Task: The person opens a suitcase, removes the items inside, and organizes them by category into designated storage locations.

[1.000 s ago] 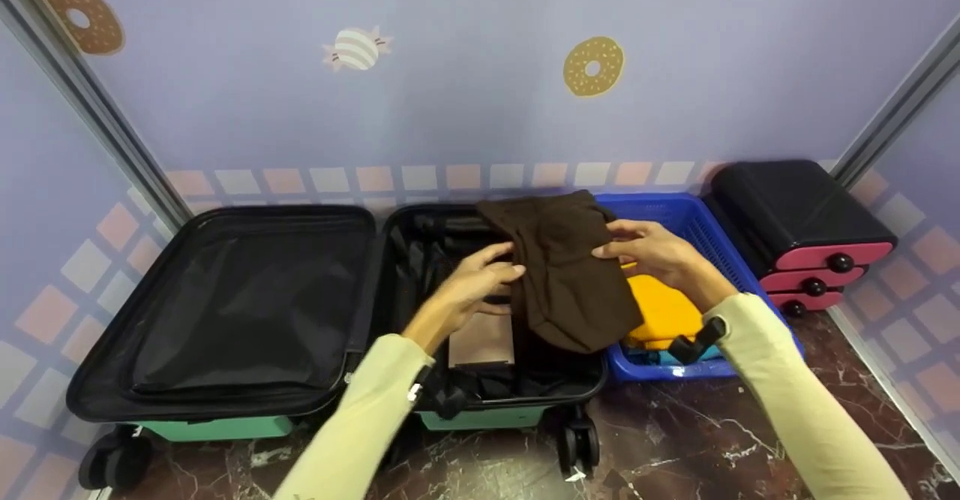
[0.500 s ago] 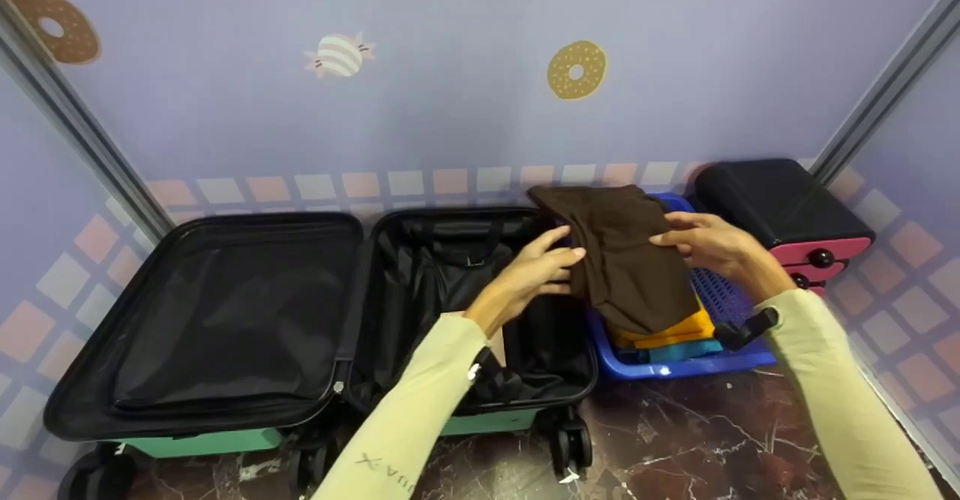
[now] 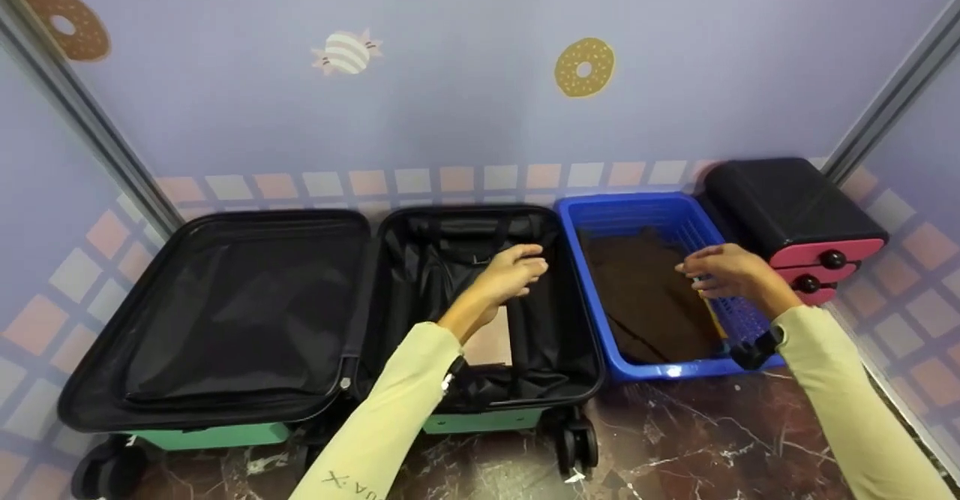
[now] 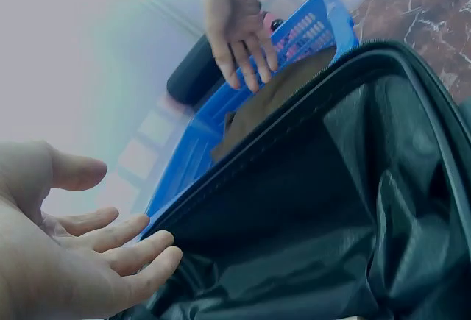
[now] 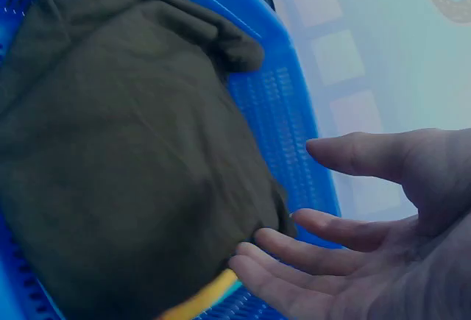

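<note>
A folded brown cloth garment (image 3: 645, 290) lies in the blue plastic basket (image 3: 581, 260), on top of something yellow (image 5: 202, 298) whose edge peeks out. My right hand (image 3: 727, 271) hovers over the basket's right part, fingers loosely extended, holding nothing. In the right wrist view its fingertips overlap the garment's edge. My left hand (image 3: 510, 275) is above the right half of the open suitcase (image 3: 390, 297), with fingers relaxed and nothing in them. Beneath it, a flat beige item (image 3: 491, 338) lies in the suitcase, partly covered by my forearm.
The suitcase's other half (image 3: 240, 312) lies open at the left. A black drawer box with pink drawer fronts (image 3: 825, 252) stands right of the basket. A patterned wall (image 3: 465, 94) rises close behind. Suitcase wheels (image 3: 576, 444) stick out over the marble floor (image 3: 675, 432).
Both hands carried the brown garment rightward from over the suitcase to the basket and let it go there. The left hand has since drawn back left over the suitcase.
</note>
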Available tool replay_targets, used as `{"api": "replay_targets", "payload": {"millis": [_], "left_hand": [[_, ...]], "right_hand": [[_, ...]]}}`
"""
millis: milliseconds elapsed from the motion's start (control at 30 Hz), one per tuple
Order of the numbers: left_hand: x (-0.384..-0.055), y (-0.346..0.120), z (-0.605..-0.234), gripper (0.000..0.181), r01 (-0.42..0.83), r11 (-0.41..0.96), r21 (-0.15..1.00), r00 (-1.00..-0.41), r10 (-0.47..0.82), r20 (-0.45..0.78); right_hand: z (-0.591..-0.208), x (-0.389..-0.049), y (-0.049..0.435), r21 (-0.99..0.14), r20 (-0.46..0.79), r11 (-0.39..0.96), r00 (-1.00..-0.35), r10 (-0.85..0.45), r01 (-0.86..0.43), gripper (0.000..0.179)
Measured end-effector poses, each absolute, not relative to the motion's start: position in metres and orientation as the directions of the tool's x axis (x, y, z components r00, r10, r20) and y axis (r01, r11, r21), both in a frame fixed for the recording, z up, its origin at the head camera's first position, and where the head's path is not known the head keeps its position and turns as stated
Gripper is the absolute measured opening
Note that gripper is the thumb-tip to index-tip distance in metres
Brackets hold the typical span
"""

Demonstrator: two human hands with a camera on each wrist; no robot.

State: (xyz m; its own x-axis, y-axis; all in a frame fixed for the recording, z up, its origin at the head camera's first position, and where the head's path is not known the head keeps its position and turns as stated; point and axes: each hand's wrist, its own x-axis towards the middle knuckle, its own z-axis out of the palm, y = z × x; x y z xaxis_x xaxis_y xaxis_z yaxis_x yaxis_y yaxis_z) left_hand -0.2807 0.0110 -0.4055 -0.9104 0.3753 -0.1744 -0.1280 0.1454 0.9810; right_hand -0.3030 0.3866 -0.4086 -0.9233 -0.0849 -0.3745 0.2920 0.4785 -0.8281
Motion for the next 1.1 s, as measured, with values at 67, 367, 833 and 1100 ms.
{"api": "replay_targets", "payload": {"millis": [67, 367, 833, 1100], "left_hand": [[-0.280, 0.007, -0.406, 0.049, -0.129, 0.154, 0.980, -0.908, 0.378, -0.179], [-0.276, -0.020, -0.414, 0.041, -0.099, 0.151, 0.984, -0.957, 0.257, -0.135], [-0.276, -0.101, -0.429, 0.027, -0.014, 0.084, 0.996, -0.999, 0.029, -0.016], [-0.272, -0.148, -0.435, 0.026, 0.055, 0.229, 0.972, -0.995, -0.063, 0.071]], "right_hand": [[-0.411, -0.301, 0.386, -0.828, -0.359, 0.484, -0.930, -0.074, 0.281, 0.041], [-0.417, -0.299, 0.371, -0.898, -0.240, 0.408, -0.960, -0.146, 0.163, 0.044], [-0.421, -0.276, 0.396, -0.966, 0.137, 0.214, -0.990, -0.040, -0.142, 0.015], [-0.421, -0.260, 0.426, -0.964, 0.262, 0.082, -0.955, 0.137, -0.253, 0.017]]}}
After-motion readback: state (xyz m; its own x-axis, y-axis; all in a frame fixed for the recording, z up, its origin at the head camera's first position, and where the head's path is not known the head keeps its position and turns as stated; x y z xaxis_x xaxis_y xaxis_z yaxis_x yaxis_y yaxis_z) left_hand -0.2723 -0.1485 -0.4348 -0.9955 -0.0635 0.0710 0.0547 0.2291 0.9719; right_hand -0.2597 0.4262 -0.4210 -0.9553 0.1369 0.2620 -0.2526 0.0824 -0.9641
